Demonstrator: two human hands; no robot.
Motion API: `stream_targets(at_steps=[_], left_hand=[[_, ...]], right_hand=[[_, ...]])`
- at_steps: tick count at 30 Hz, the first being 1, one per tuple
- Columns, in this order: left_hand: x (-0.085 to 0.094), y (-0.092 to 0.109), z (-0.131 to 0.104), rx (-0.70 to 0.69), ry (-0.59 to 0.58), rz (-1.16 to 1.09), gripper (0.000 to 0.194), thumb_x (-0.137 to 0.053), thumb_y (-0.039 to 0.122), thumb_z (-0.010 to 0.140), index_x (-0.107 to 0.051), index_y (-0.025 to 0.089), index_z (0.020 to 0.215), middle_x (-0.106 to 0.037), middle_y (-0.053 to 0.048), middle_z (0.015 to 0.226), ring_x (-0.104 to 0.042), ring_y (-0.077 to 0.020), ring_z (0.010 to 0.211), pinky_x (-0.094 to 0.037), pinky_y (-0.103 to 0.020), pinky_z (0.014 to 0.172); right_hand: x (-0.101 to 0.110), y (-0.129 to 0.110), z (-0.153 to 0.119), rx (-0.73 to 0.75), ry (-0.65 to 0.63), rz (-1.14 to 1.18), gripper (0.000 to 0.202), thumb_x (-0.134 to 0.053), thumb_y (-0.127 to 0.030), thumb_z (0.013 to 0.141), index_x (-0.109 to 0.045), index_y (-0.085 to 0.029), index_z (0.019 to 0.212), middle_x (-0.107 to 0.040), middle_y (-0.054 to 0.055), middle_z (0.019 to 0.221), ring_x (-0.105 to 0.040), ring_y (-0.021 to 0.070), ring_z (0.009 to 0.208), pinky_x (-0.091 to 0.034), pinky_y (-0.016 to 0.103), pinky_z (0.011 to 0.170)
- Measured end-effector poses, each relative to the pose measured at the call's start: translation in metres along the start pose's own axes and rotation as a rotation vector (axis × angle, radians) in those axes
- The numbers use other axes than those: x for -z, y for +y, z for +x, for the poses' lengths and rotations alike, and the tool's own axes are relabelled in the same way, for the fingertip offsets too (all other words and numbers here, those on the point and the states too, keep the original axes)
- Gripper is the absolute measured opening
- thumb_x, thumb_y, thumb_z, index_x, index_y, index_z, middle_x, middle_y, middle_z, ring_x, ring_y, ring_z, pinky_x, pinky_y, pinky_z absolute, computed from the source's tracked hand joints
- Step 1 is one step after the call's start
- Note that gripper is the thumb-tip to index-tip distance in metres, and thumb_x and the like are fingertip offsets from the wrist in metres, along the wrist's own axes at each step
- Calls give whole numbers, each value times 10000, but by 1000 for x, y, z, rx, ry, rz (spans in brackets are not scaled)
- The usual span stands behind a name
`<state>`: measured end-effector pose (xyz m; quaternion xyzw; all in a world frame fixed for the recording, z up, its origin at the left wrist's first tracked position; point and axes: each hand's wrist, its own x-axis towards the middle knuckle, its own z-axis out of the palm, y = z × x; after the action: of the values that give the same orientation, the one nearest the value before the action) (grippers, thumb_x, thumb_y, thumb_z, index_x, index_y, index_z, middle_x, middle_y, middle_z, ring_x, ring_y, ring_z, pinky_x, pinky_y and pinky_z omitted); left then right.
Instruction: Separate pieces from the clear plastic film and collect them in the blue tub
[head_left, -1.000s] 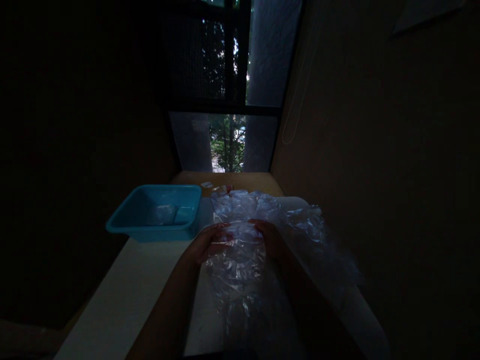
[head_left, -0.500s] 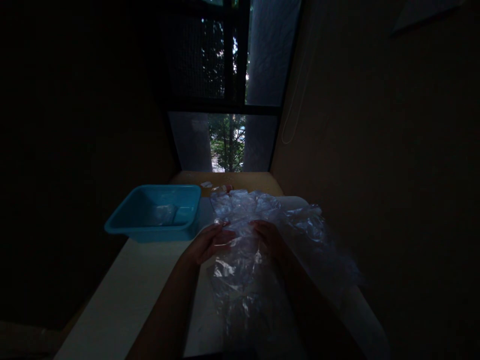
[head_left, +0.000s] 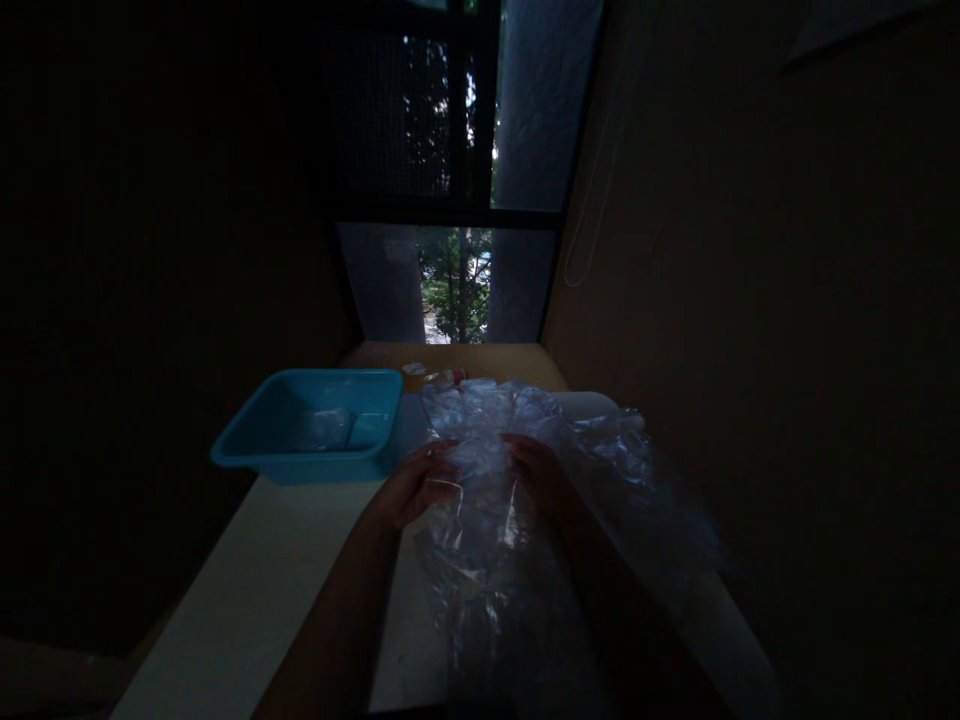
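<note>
A clear plastic bag (head_left: 480, 530) stretches over the front of the white table, wrinkled and shiny. My left hand (head_left: 418, 485) pinches its left side, with the fingers closed on the film. On the opposite side my right hand (head_left: 536, 470) grips the same bag, its fingertips bent inward. Just beyond my hands lies a heap of crumpled clear plastic (head_left: 495, 405), and where the held bag ends and the heap begins is hard to tell in the dim light.
A blue plastic basin (head_left: 367, 462) stands on the left of the white table (head_left: 247, 570), with a clear plastic bundle (head_left: 330, 428) inside. More loose clear plastic (head_left: 615, 440) spreads to the right. Behind are a small bottle (head_left: 446, 377), a wooden sill (head_left: 510, 362) and a window.
The film between my hands has shifted and its folds catch the light differently. My left fingers have curled in closer on the bag; both hands stay in nearly the same place.
</note>
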<state>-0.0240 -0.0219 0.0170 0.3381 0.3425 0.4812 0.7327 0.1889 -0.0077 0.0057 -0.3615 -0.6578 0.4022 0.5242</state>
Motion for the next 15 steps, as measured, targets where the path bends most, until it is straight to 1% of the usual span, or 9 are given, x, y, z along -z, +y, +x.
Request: stream_targets(at_steps=[2,3,5,7,9,10,12,14,15], left_hand=[[1,-1,1,-2,6,-21,243,-492,95,695,-532,119,934,-635,-60,629,-597,-140,517,-478,-232,466],[0,-1,1,8,11,-32,213,-494,86,685,-545,114,891,-631,-56,611,-592,-136,503,-474,-227,462],[-2,-1,2,22,25,-55,143,-510,65,654,-557,110,781,-627,-49,589,-587,-131,494,-465,-214,459],[-4,-1,2,10,40,-63,106,-538,32,604,-542,114,671,-628,-43,587,-590,-130,509,-453,-197,457],[-5,-1,2,-33,75,-38,113,-558,18,565,-521,117,604,-629,-39,584,-585,-129,503,-436,-186,438],[-5,-2,3,-59,98,-17,109,-565,26,557,-517,118,586,-625,-36,572,-578,-127,485,-428,-186,425],[-2,-3,4,-107,123,17,93,-584,57,553,-530,119,598,-627,-36,584,-572,-130,474,-434,-204,428],[0,-4,4,-145,110,24,133,-616,86,545,-556,123,658,-645,-50,683,-584,-141,517,-462,-238,481],[1,-4,4,-160,97,17,169,-633,104,543,-565,128,697,-649,-56,751,-591,-146,548,-474,-255,514]], right_hand=[[-4,0,1,-99,22,84,245,-491,-301,698,-621,-191,873,-583,11,609,-515,96,521,-377,206,442],[-6,0,1,-172,41,155,233,-507,-296,678,-630,-187,843,-577,8,591,-502,90,500,-358,200,430],[-9,0,2,-317,86,300,174,-563,-281,610,-645,-183,729,-580,11,588,-494,89,501,-342,200,432],[-12,-2,2,-409,119,395,100,-614,-255,538,-634,-180,602,-576,8,579,-483,88,507,-335,201,440],[-13,-4,2,-414,117,383,74,-629,-239,520,-610,-171,540,-556,-2,555,-460,77,488,-326,195,434],[-13,-5,2,-404,112,361,78,-626,-239,531,-608,-168,558,-550,-5,557,-452,71,478,-325,192,430],[-11,-7,1,-340,88,286,148,-585,-264,597,-620,-174,709,-565,1,608,-452,67,470,-336,191,427],[-8,-7,0,-250,54,207,278,-537,-273,650,-583,-191,912,-590,21,687,-479,81,495,-362,201,437],[-6,-7,0,-198,24,156,347,-531,-256,654,-547,-198,995,-597,30,724,-497,91,520,-377,207,450]])
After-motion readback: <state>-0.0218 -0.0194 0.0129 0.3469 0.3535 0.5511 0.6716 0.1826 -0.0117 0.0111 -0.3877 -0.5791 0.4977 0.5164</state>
